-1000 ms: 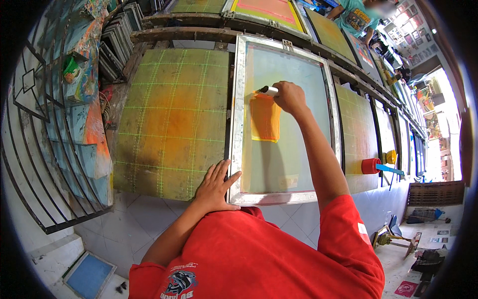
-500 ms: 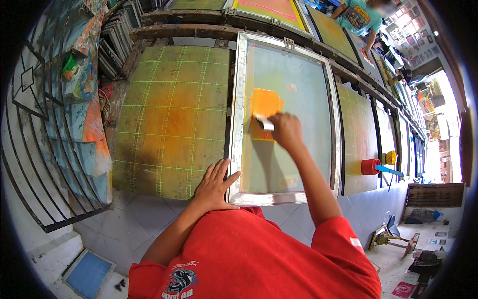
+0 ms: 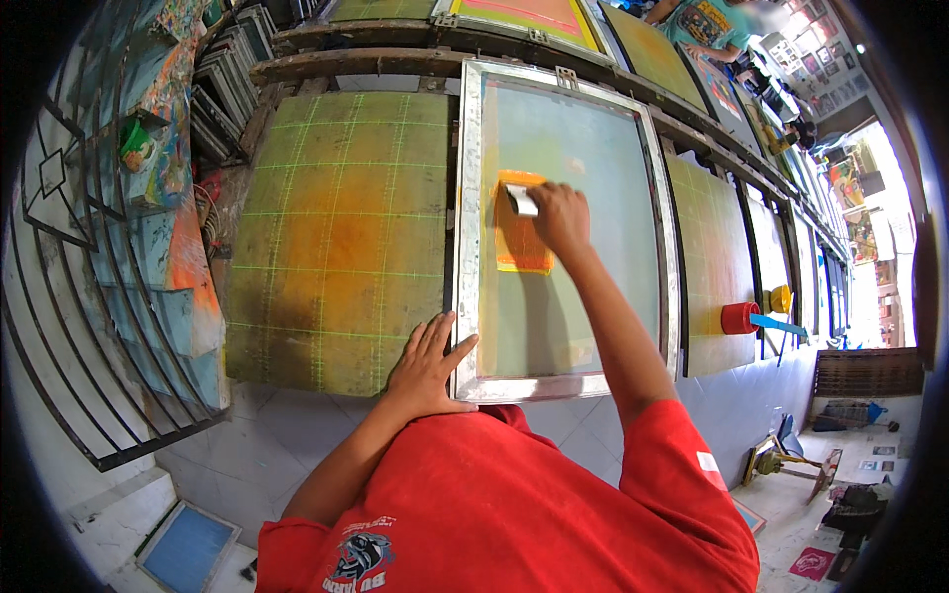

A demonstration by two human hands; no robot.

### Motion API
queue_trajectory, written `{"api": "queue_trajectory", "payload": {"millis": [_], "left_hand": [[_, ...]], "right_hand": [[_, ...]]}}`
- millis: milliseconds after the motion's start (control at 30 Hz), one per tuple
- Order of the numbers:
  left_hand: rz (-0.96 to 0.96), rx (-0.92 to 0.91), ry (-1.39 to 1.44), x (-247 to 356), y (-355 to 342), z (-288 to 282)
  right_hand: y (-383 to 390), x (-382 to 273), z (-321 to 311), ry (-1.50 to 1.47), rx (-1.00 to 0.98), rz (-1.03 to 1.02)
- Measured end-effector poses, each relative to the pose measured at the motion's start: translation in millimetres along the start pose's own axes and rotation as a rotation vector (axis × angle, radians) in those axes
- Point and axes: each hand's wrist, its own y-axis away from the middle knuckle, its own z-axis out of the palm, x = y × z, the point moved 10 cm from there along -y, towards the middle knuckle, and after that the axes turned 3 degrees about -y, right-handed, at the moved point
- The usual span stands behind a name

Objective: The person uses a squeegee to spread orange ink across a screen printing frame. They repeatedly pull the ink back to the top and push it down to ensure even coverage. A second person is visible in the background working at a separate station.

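A metal-framed printing screen lies in front of me, its mesh pale green-blue. Small and pale, a squeegee is gripped in my right hand, its edge at the upper part of an orange ink patch on the mesh. The blade's contact edge is partly hidden by the tool. My left hand rests with fingers spread at the near left corner of the frame, thumb across its rim.
Left of the screen is a stained board with green grid lines. A red cup with a blue spatula and a yellow container stand on the right. Another person works at the far right. Black metal railing runs along the left.
My right hand has moved the squeegee away from me, from the lower to the upper part of the orange patch. My left hand stays at the frame corner.
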Motion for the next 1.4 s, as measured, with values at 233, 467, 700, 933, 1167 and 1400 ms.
{"api": "queue_trajectory", "payload": {"millis": [233, 467, 700, 933, 1167, 1400], "left_hand": [[-0.002, 0.022, 0.039, -2, 0, 0], [0.003, 0.019, 0.032, 0, 1, 2], [-0.017, -0.002, 0.021, -2, 3, 2], [-0.020, -0.020, 0.013, -1, 0, 1], [-0.015, 0.010, 0.016, -1, 0, -1], [-0.030, -0.006, -0.008, 0, 1, 0]], "right_hand": [[24, -14, -28, -0.046, -0.137, 0.029], [126, -60, -45, -0.058, 0.012, -0.017], [72, -41, -5, 0.004, 0.087, -0.012], [-49, 17, -1, -0.001, -0.235, 0.043], [-85, 25, -13, -0.019, -0.262, 0.054], [-67, 15, 12, 0.009, -0.277, -0.027]]}}
